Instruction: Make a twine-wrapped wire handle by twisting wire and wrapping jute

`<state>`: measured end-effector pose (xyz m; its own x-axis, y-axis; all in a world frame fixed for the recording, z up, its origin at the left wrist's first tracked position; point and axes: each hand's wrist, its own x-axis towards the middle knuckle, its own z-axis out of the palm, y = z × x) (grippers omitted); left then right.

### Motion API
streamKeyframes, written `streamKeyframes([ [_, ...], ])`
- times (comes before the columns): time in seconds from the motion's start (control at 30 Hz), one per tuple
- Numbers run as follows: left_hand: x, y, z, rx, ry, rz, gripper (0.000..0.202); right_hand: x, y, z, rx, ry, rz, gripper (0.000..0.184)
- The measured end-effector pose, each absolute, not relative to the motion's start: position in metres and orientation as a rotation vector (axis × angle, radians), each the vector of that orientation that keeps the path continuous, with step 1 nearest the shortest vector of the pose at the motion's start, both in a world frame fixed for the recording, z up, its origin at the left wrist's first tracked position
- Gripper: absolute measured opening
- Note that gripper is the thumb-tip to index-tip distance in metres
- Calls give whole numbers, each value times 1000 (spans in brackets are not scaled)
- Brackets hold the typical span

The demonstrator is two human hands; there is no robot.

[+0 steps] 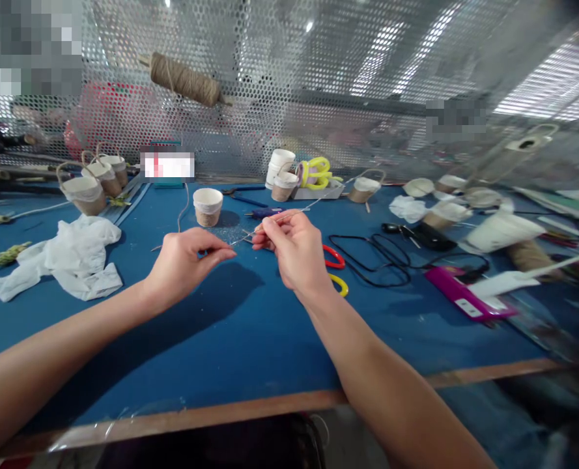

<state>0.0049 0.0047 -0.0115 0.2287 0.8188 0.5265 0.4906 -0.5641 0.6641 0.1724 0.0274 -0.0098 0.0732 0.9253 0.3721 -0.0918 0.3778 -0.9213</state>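
Note:
Over the blue table (250, 339), my left hand (186, 264) pinches thumb and fingers together at one end of a thin, pale strand (243, 239). My right hand (296, 251) closes on the strand's other side, with a thin pale piece running along its fingertips; its exact kind is too fine to tell. Just behind my left hand stands a small white cup (208, 200) with a brown wrapped lower part and no handle. Scissors with red and yellow handle loops (337, 258) lie partly hidden under my right hand. A blue-handled tool (267, 213) rests beyond my fingers.
Crumpled white cloth (69, 254) lies left, near handled cups (84, 195). Blue-handled pliers (245, 197) and yellow-handled scissors (316, 172) are at the back. Black cable (377, 260) and a purple power strip (465, 296) lie right. A twine spool (184, 78) hangs on perforated mesh.

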Motion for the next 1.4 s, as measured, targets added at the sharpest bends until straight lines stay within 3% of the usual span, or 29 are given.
streamKeyframes([
  [0.13, 13, 7, -11, 1044, 1079, 946, 19, 171, 24, -8, -888, -1339, 781, 13],
  [0.23, 10, 13, -12, 938, 1032, 867, 18, 172, 27, -10, -925, -1351, 779, 13],
  [0.33, 1, 15, -11, 1489, 1193, 1082, 23, 175, 34, -14, -964, -1259, 870, 13],
  [0.43, -7, 12, -8, 2423, 1246, 1413, 24, 178, 40, -16, -988, -1159, 949, 13],
  [0.53, -9, 10, -7, 3245, 893, 1281, 15, 179, 40, -16, -989, -1146, 972, 13],
  [0.67, -5, 9, -12, 3460, 880, 1099, 16, 176, 36, -14, -964, -1177, 1000, 14],
  [0.83, -4, 9, -16, 3424, 936, 1239, 11, 175, 33, -13, -937, -1189, 1051, 15],
  [1.07, -5, 11, -16, 3036, 1162, 1539, 17, 171, 23, -5, -832, -1191, 961, 13],
  [1.3, 5, 10, -17, 2147, 1319, 1318, 23, 171, 25, -9, -855, -1228, 896, 14],
  [1.4, 10, 9, -14, 1470, 1211, 1153, 29, 170, 22, -8, -865, -1291, 794, 13],
])
